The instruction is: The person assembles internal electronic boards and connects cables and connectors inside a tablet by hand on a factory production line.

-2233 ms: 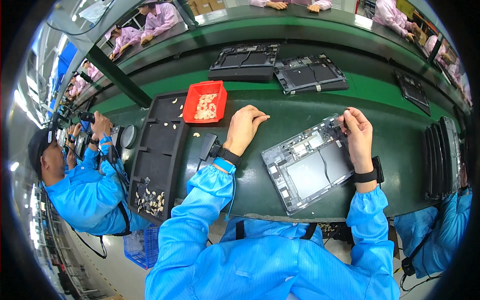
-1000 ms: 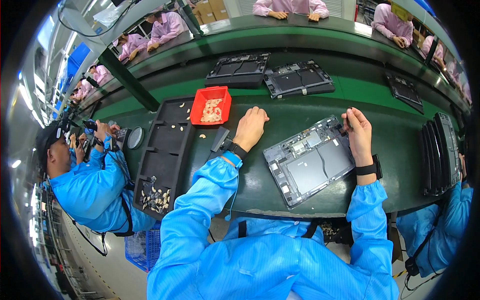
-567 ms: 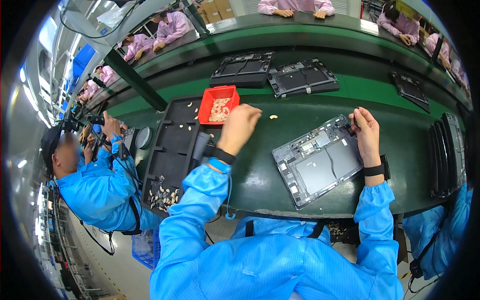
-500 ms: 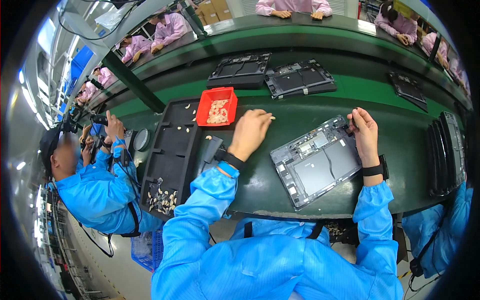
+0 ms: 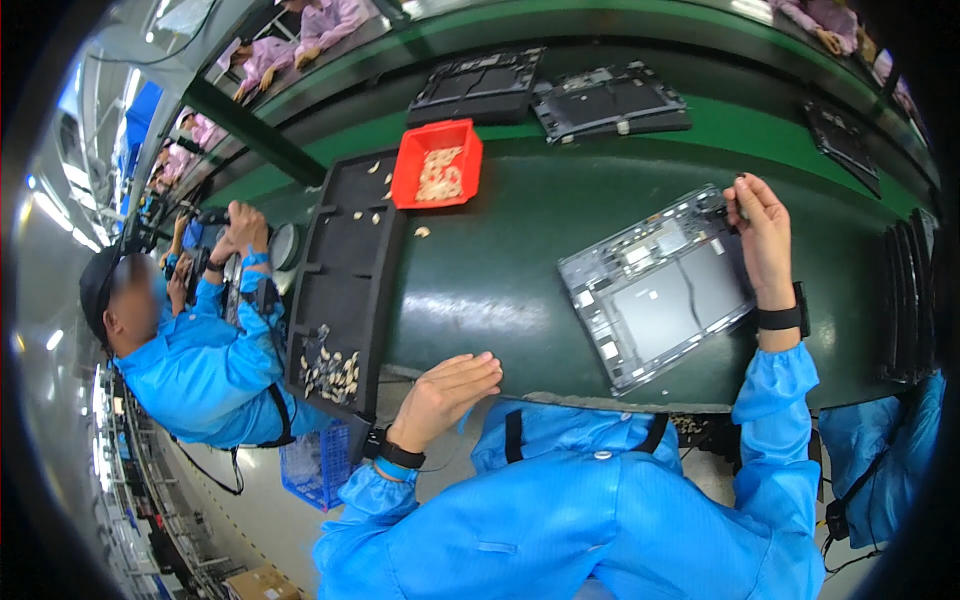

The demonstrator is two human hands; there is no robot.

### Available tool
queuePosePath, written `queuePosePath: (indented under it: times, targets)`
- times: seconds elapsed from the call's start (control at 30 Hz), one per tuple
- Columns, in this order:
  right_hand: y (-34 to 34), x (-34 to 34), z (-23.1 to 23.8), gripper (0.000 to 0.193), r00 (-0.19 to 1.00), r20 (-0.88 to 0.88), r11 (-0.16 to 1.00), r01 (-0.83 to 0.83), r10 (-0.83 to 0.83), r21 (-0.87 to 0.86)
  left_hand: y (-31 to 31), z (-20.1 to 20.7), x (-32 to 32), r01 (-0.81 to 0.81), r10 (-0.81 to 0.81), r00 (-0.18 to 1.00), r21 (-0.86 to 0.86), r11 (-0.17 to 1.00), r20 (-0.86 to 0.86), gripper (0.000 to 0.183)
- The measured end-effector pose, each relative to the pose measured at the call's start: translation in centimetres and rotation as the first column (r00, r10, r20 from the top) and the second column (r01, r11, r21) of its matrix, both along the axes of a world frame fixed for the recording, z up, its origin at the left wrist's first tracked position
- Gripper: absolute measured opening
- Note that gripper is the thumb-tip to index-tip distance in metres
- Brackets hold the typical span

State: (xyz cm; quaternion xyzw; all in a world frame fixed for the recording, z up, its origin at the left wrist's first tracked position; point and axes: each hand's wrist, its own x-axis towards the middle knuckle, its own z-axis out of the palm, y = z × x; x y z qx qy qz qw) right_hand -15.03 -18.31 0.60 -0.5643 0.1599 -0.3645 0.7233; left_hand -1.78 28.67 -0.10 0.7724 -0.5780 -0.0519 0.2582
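My left hand (image 5: 452,392) is at the table's front edge, fingers stretched out side by side, with nothing visible in it. My right hand (image 5: 765,235) is at the far right corner of an opened, flat electronic device (image 5: 660,290), thumb and fingers pinched together. A small dark bit shows at those fingertips, too small to name. The device lies tilted on the green tabletop, its circuit board, dark cable and large grey panel exposed. To the left, a red bin (image 5: 440,165) holds many small cream-coloured pieces. One loose cream piece (image 5: 422,232) lies just below the bin.
A black compartment tray (image 5: 340,260) stands left, with cream and dark scraps in its near compartment. More opened devices (image 5: 610,100) lie along the far side, and a dark stack (image 5: 908,300) stands right. A co-worker in blue (image 5: 200,360) works at left; a blue basket (image 5: 318,468) sits below.
My left hand has come back from near the red bin to the table's front edge; the cream piece at its fingertips no longer shows. My right hand stays at the device's corner.
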Motion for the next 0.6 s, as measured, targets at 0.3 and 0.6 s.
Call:
queuePosePath:
  times: [0.3, 0.6]
  targets:
    - [-0.7, 0.1, -1.2, 0.018, 0.999, -0.015, 0.999, -0.028, 0.029, 0.029, 2.8, -0.2, -2.2, 0.057, -0.041, 0.996, -0.211, 0.976, 0.076, 0.026]
    - [-0.5, -1.2, 0.5, 0.018, 0.999, 0.028, 0.999, 0.045, -0.045, 0.003, -8.1, 7.4, 15.6, -0.296, 0.509, 0.804, -0.536, 0.790, 0.307, 0.035]
